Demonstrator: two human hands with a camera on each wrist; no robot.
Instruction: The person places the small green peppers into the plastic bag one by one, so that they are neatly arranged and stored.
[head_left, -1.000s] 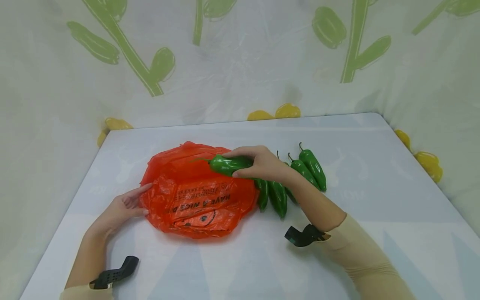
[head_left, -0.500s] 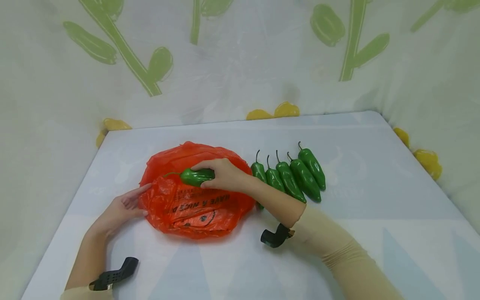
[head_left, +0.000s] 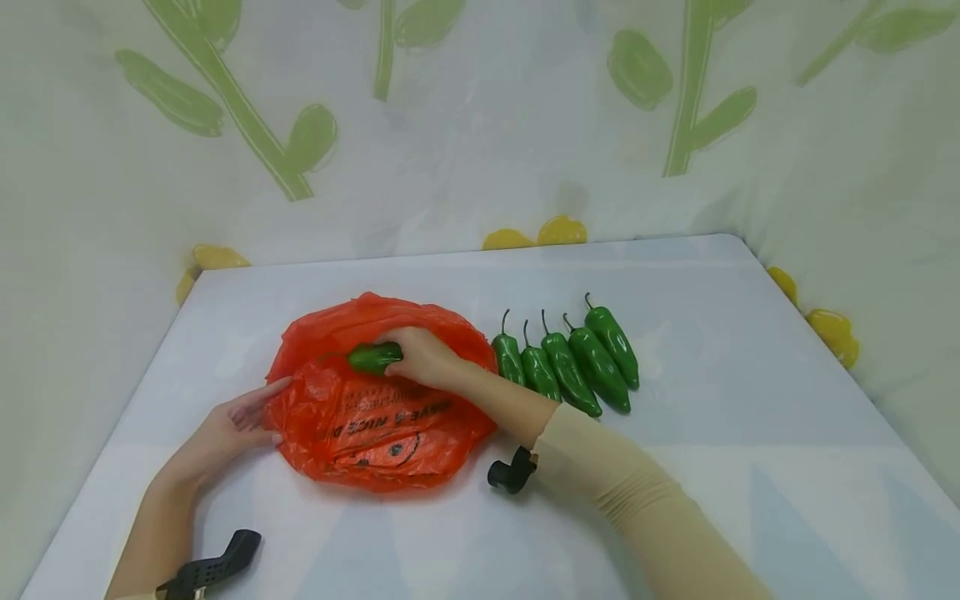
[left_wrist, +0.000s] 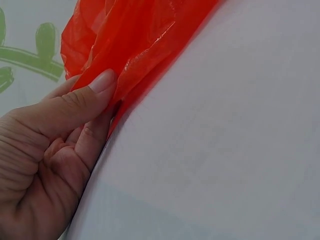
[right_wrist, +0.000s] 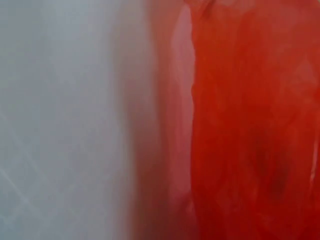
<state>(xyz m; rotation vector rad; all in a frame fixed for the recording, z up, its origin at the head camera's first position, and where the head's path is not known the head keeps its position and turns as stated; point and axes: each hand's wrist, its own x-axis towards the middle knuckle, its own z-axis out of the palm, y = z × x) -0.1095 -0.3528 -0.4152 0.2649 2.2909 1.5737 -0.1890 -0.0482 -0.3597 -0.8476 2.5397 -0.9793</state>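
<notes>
A red plastic bag (head_left: 390, 454) with black print lies spread on the table, its mouth gaping. My right hand (head_left: 423, 357) grips a green chili pepper (head_left: 369, 359) inside the bag's opening, its thin stem pointing left. At the bag's left edge, my left hand (head_left: 225, 433) pinches the plastic; in the left wrist view the thumb of that hand (left_wrist: 65, 120) lies over the red film, with fingers behind. The right wrist view is filled by the blurred red bag (right_wrist: 250, 120) close up, and neither the hand nor the pepper shows there.
Several green chili peppers (head_left: 572, 375) lie side by side to the right of the bag, stems away from me, partly behind the right forearm. The white table (head_left: 712, 350) ends at a back edge before a curtain (head_left: 480, 150) with leaf patterns.
My right hand has carried the pepper left and down into the bag's opening. The left hand keeps its place at the bag's edge. The head view has shifted slightly.
</notes>
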